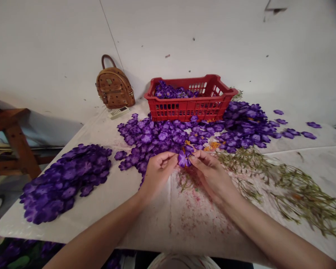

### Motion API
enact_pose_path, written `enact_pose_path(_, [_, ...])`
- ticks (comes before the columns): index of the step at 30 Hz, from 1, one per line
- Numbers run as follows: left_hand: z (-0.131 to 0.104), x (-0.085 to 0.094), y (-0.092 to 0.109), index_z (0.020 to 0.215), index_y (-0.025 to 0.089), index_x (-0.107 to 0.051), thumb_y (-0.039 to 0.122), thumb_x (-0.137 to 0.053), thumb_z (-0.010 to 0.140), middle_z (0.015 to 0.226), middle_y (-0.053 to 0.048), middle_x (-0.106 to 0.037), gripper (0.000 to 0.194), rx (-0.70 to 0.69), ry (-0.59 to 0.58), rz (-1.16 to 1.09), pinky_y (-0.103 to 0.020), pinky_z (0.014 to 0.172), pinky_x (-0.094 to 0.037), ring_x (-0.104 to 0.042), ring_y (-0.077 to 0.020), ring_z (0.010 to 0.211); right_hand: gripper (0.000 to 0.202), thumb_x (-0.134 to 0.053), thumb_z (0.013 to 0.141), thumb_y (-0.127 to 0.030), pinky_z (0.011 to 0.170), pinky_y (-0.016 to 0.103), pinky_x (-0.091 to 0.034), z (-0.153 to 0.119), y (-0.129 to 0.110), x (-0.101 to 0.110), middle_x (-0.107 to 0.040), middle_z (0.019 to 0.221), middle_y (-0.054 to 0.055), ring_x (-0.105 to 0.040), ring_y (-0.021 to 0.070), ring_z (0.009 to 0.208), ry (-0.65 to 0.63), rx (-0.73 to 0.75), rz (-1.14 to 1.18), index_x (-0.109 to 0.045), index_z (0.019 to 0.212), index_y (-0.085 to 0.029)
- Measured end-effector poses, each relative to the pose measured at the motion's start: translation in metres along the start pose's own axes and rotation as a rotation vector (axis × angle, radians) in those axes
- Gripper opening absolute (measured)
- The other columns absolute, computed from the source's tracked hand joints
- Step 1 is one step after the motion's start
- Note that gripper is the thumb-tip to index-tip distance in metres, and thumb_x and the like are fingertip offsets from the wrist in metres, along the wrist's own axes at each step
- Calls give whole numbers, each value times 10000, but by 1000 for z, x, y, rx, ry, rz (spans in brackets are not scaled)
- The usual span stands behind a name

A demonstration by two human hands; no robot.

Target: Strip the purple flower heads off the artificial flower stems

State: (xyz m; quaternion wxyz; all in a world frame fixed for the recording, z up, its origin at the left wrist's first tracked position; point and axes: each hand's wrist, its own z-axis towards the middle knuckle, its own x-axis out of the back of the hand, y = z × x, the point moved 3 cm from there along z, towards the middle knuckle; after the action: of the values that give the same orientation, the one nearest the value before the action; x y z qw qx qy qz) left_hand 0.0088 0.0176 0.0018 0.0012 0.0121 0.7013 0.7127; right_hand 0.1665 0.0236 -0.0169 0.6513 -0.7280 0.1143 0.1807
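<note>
Between my two hands, over the middle of the table, is a small purple artificial flower. My left hand pinches it from the left with thumb and forefinger. From the right, my right hand also has its fingertips closed on the flower. A thin green stem piece shows just beneath the hands. Beyond them spreads a heap of purple petals, with small orange flower centres near its edge. Green plastic stems lie to the right of my right hand.
A red crate holding purple flowers stands at the back. More petals are piled at left and behind on the right. A brown backpack and a remote control sit back left. A wooden stool stands beyond the table.
</note>
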Motion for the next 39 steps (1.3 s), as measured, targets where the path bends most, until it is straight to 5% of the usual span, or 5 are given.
enact_pose_path(9, [4,4,-3,700,161,-682,363,-752,781,600,29,-566,228,7,16,46,-211,517,-333,-459,-92,540,226,-770,815,-381,705,300,-383,-1,-6,5,-551,747,-23,-477,158,719,21,119,-214,-630,736,-222])
enact_pose_path(13, [4,6,-3,736,164,-685,293,-754,773,669,17,-639,151,-20,83,93,-211,571,-405,-536,-102,594,185,-732,876,-372,696,293,-376,-5,-19,7,-567,807,-18,-476,156,726,91,228,-274,-637,790,-238])
enact_pose_path(25, [3,3,-6,854,168,-779,356,-790,786,820,-52,-795,201,154,-16,-132,-266,734,-584,-722,-152,728,267,-870,733,-382,738,284,-419,-7,-7,-9,-566,722,-26,-490,147,728,-33,-32,44,-659,694,-224])
enact_pose_path(33, [3,1,-9,885,158,-803,324,-843,752,858,-71,-812,217,216,-21,-223,-309,826,-622,-755,-170,784,244,-793,817,-397,718,290,-432,-7,-6,-3,-562,730,-22,-508,155,727,-12,78,-136,-643,728,-228])
enact_pose_path(39, [4,1,-9,842,149,-801,333,-855,731,815,-72,-792,221,229,1,-219,-319,791,-619,-737,-172,749,167,-677,918,-348,800,337,-516,-8,-10,-7,-727,952,35,-659,197,875,-95,272,-359,-654,793,-239])
